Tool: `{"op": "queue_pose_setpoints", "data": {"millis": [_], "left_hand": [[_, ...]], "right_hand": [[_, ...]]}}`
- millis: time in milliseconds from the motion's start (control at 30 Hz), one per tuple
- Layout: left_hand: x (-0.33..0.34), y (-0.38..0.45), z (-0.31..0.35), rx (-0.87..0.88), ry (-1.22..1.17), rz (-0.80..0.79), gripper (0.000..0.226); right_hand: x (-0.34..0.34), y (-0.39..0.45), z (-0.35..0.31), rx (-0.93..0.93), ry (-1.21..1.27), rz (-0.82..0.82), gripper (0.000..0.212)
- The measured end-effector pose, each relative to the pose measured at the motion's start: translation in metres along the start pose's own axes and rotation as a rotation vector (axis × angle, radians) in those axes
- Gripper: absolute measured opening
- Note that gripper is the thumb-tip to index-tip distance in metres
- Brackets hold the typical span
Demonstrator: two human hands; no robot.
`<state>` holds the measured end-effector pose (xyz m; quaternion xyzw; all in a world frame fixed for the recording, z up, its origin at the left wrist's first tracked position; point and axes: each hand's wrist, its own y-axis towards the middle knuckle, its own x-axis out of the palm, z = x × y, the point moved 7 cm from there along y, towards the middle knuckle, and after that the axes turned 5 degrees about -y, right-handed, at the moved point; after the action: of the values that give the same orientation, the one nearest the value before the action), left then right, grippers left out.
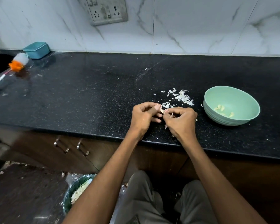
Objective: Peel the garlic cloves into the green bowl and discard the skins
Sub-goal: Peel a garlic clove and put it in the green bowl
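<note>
My left hand and my right hand meet over the black counter, fingers curled. Between their fingertips is a small pale garlic clove. The left hand pinches it, and the right hand's fingertips pinch at its skin, with a white shred showing under them. A pile of white garlic skins lies on the counter just beyond the hands. The green bowl stands to the right of the hands and holds several peeled cloves.
A lined bin with scraps stands on the floor under the counter, left of my left arm. A teal box and an orange and white brush lie far left near the sink. Cabinet handles sit below the counter edge.
</note>
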<state>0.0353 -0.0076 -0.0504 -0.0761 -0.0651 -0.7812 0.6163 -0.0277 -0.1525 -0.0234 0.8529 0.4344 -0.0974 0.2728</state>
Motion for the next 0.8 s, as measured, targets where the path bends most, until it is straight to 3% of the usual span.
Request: {"op": "queue_pose_setpoints", "data": {"millis": [200, 567, 800], "left_hand": [[0.000, -0.005, 0.004, 0.116, 0.084, 0.053, 0.013], [0.004, -0.004, 0.003, 0.097, 0.086, -0.044, 0.013], [0.002, -0.002, 0.000, 0.055, 0.026, -0.027, 0.013]], "right_hand": [[0.001, -0.001, 0.000, 0.002, 0.023, -0.023, 0.005], [0.003, 0.000, 0.005, 0.012, 0.059, -0.059, 0.012], [0.005, 0.000, 0.011, 0.033, 0.131, -0.074, 0.008]]}}
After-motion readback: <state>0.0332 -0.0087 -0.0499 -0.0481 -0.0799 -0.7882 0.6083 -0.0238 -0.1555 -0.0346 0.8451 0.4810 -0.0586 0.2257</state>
